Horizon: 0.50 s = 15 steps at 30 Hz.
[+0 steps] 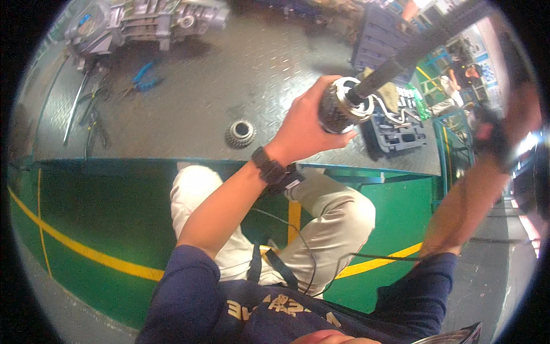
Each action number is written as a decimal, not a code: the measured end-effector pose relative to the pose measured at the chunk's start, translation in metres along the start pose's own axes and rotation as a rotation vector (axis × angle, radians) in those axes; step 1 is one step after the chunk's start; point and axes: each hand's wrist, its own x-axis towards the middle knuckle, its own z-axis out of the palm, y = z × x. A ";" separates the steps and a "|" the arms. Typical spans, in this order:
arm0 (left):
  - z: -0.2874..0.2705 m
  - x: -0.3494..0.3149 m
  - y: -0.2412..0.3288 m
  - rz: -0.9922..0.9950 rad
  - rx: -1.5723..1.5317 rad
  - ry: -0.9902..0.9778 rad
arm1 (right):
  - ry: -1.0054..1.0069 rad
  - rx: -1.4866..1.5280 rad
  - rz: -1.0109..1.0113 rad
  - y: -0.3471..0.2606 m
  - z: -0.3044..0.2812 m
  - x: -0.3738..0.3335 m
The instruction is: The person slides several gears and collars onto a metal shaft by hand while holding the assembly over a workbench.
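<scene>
Wrapped round a toothed metal gear assembly (335,109), my left hand (309,117) holds it above the bench's near edge. A pale ring shows at its upper right end. From that end a long dark shaft (395,66) slants up and away to the right. My right hand (524,109) is raised at the far right, smeared by motion and dim. Its fingers cannot be made out, nor whether it holds anything. A smaller toothed gear (240,133) rests on the bench, left of my left hand.
The metal bench (195,109) carries a gearbox housing (154,28) at the back left. Blue-handled pliers (142,78) and a long thin rod (77,109) lie at left. An open socket set case (395,135) sits at right. People (450,86) stand beyond; a cable (378,256) crosses my lap.
</scene>
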 end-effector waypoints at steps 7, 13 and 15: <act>0.010 0.000 0.002 0.028 0.035 -0.017 | -0.483 -0.288 0.180 0.107 0.110 -0.229; 0.008 -0.002 0.006 0.035 0.021 -0.013 | -0.612 -0.333 0.155 0.110 0.137 -0.269; 0.008 -0.002 0.006 0.029 0.028 -0.015 | -0.643 -0.363 0.154 0.112 0.138 -0.272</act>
